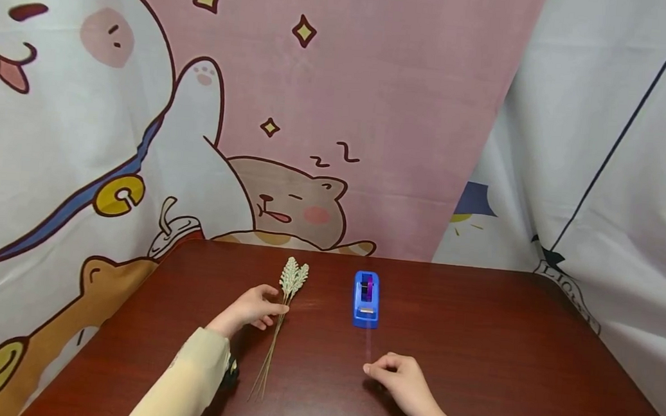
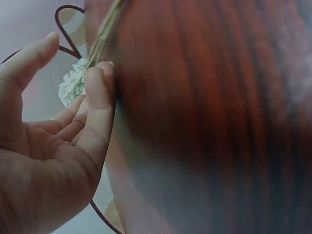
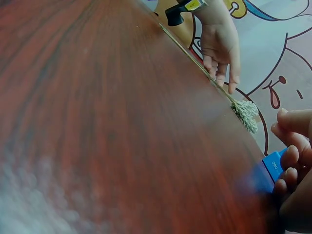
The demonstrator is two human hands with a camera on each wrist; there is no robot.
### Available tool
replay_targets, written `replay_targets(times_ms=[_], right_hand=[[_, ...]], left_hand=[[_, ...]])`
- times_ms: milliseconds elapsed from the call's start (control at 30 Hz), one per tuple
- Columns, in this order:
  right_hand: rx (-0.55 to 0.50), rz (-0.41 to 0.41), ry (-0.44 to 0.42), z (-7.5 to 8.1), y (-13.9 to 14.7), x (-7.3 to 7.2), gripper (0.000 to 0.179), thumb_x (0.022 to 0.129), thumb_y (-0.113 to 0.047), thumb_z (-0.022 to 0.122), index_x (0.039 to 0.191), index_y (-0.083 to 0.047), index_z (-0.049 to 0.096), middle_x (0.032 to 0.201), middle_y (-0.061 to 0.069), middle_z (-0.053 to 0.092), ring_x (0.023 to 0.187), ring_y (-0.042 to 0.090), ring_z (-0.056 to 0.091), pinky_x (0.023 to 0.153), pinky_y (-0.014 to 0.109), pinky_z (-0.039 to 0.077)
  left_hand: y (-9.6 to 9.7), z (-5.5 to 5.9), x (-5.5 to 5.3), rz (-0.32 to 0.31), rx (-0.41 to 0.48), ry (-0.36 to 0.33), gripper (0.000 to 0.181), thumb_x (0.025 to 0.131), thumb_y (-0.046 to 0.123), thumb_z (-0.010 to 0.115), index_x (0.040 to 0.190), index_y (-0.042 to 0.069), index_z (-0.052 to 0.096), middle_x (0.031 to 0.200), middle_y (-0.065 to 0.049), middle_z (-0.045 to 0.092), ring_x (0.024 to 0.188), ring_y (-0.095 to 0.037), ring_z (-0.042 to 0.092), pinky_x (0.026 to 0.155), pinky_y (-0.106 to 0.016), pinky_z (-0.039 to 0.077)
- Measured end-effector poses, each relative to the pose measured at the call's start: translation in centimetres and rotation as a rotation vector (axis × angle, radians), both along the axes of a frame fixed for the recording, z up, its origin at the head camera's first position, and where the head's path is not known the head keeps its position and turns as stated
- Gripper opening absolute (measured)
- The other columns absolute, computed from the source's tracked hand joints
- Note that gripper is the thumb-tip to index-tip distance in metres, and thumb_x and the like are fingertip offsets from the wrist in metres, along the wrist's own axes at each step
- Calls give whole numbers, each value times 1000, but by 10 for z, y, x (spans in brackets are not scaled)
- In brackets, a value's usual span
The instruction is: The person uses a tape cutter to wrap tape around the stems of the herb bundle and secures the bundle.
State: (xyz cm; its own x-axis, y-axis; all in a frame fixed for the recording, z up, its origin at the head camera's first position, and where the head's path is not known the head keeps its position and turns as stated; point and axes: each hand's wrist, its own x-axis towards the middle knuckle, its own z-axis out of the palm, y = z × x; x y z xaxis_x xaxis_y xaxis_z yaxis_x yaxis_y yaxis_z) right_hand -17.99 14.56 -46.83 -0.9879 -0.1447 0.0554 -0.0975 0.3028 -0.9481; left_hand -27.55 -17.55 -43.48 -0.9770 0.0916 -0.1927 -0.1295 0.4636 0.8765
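Observation:
A small bunch of pale flower sprigs (image 1: 292,278) with long thin stems lies on the table. My left hand (image 1: 252,307) is at the upper stems, with one fingertip against them; in the left wrist view the thumb (image 2: 36,58) stands apart from the fingers. Right of the bunch sits a blue tape dispenser (image 1: 365,320) with a purple-cored roll. From its front edge a clear strip of tape (image 1: 368,344) stretches toward me, and my right hand (image 1: 404,382) pinches its free end between thumb and forefinger. In the right wrist view, curled fingers partly cover the dispenser (image 3: 274,166).
The dark reddish-brown table (image 1: 503,349) carries these things. Behind it hangs a cartoon-printed cloth (image 1: 401,142), meeting the table's far edge. A dark device (image 1: 231,373) is worn at the left wrist.

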Motion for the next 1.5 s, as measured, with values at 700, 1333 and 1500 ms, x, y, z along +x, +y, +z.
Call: replay_targets(times_ms=[700, 1333, 1500], right_hand=[[-2, -20, 14, 0, -2, 0, 19, 80, -15, 77, 66, -3, 70, 62, -4, 44, 54, 7, 42, 48, 21, 33], [-11, -23, 4, -2, 0, 0, 20, 79, -15, 78, 66, -2, 69, 62, -4, 46, 53, 7, 42, 48, 20, 33], [-2, -24, 6, -2, 1, 0, 20, 79, -16, 77, 67, -2, 70, 62, -3, 45, 53, 7, 42, 48, 21, 33]], left_hand=[[12, -1, 1, 26, -160, 43, 33, 76, 3, 79, 99, -3, 56, 68, -12, 58, 49, -17, 58, 50, -32, 54], [17, -9, -3, 49, -203, 67, 15, 74, 3, 74, 65, 3, 61, 55, -8, 60, 42, -12, 58, 47, -30, 53], [18, -8, -2, 44, -222, 77, 18, 76, 5, 73, 63, 3, 61, 55, -8, 59, 42, -14, 58, 47, -31, 53]])
